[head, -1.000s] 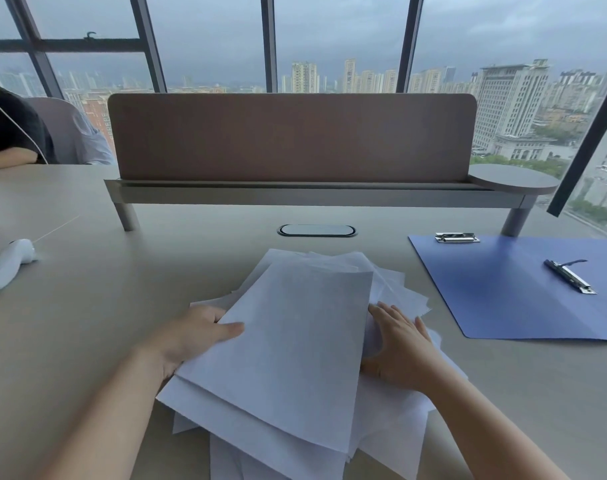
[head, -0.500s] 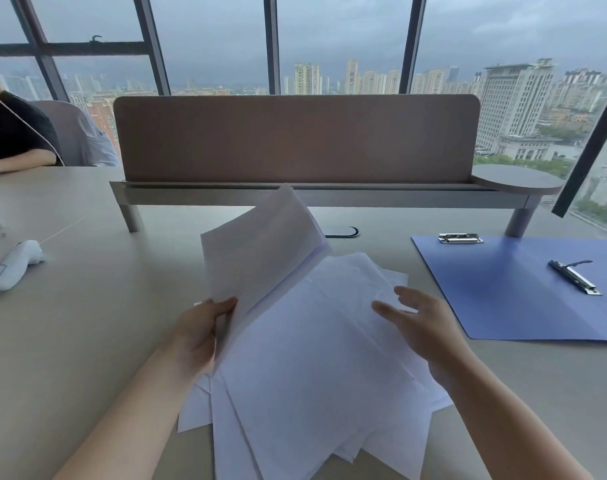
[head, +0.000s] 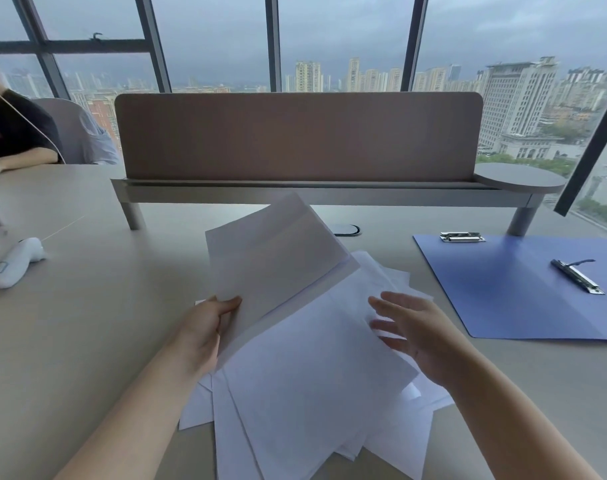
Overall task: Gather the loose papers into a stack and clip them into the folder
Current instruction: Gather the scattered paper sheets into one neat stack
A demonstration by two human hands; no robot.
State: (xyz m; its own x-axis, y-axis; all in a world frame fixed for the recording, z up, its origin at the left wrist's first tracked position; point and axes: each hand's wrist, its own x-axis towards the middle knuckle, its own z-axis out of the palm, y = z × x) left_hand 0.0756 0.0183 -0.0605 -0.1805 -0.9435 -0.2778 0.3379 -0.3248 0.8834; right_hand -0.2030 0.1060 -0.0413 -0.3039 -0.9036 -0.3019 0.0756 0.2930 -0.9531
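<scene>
1. Papers [head: 315, 393] loose on desk [head: 87, 341], fanned at odd angles in front of the body; far edges near, not touching, the blue folder [head: 502, 299].
2. Folder open flat to the right, well apart from both hands. Metal clip [head: 577, 280] on its inside face, second clip [head: 462, 236] at its far edge. Nothing clipped yet.
3. Left hand [head: 205, 332] pinching lifted sheets [head: 277, 258] at their near-left corner, thumb on top, fingers curled beneath. Sheets tilted up and away from the pile.
4. Right hand [head: 419, 336] hovering just over the pile's right side, fingers spread and straight, holding nothing. Contact with paper: cannot tell.
5. Step in hand, by judgement: collecting sheets into one bundle. Early in task.
6. To do well: press flat palm on the pile to stop sliding; gather remaining sheets under the lifted ones; stand bundle on edge and tap to square before moving to folder.
7. Risk: thin pinch at one corner, so sheets may sag or slip.
8. Elsewhere: white controller [head: 16, 263] far left, desk divider [head: 298, 136] behind.
</scene>
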